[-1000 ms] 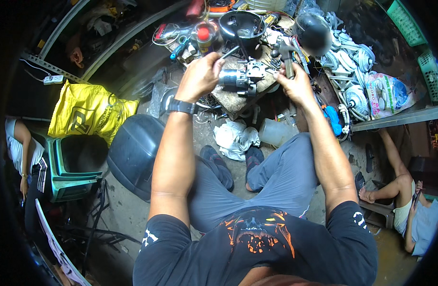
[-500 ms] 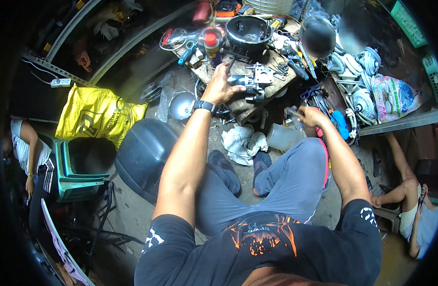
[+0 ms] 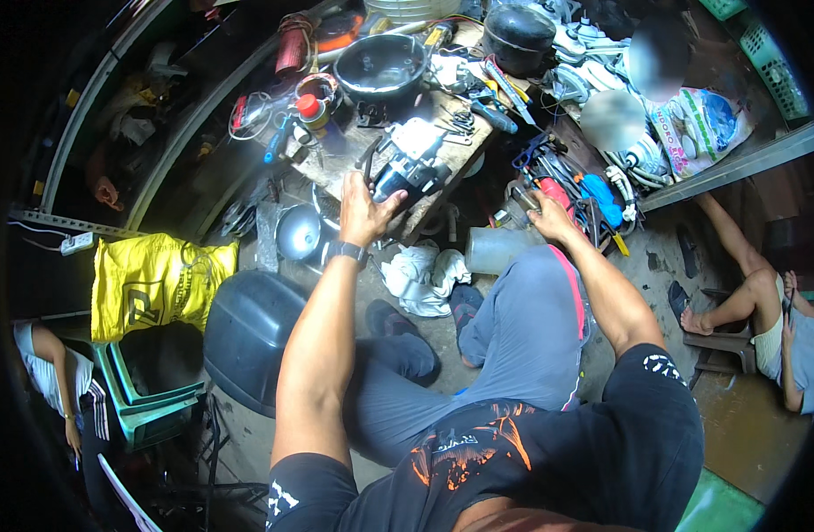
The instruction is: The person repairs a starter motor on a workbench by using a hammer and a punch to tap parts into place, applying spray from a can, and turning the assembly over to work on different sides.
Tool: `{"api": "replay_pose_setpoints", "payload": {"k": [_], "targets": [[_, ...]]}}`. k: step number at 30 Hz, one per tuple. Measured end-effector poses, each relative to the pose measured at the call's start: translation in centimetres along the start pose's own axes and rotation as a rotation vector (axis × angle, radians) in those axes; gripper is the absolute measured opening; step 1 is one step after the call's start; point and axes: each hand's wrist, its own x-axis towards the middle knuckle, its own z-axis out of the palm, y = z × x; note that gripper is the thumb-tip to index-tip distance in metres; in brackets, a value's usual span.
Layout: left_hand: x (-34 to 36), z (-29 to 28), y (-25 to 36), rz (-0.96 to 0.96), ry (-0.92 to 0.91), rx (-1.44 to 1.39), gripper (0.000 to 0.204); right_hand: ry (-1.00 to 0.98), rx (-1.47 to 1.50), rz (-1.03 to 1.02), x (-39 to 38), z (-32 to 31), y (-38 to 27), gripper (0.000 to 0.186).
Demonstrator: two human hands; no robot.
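My left hand (image 3: 369, 211) is closed around the near left side of a metal machine part (image 3: 414, 146), black below with a bright silver top, on the wooden work surface. Its thumb presses on the dark body, and a thin dark bar (image 3: 369, 155) sticks up by the fingers. Over by a pile of hand tools, my right hand (image 3: 551, 215) has its fingers closed on a small greyish piece that I cannot make out. Just below and left of it, a translucent plastic container (image 3: 496, 252) lies on its side by my knee.
A black bowl (image 3: 380, 69), a red-capped can (image 3: 309, 108) and scattered tools crowd the wooden surface (image 3: 465, 146). A white rag (image 3: 422, 277) lies between my feet. Left are a black plastic case (image 3: 252, 341) and a yellow sack (image 3: 154, 279). Other people sit at both sides.
My view has swung a little, shifting the bench leftward. The machine part has turned under my left hand, its silver top now tilted. My right hand stays by the tool pile.
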Motion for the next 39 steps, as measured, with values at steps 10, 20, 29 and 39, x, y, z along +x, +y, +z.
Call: {"api": "replay_pose_setpoints", "payload": {"k": [10,20,29,39], "targets": [[-2.4,3.1,2.6,-0.204,0.233,0.027,0.070,0.437,0.026,-0.518,5.6,-5.6,-10.7,0.048],[-4.1,3.1,3.6,-0.326,0.228,-0.081,0.067,0.347,-0.219,-0.438,13.7,-4.1,-14.4,0.042],[-5.2,3.3,2.9,-0.526,0.252,-0.261,0.067,0.335,0.159,-0.572,12.8,-8.8,-30.0,0.041],[-3.7,2.3,3.9,-0.653,0.336,-0.373,0.059,0.022,-0.093,-0.286,18.7,-1.8,-41.1,0.087]]}}
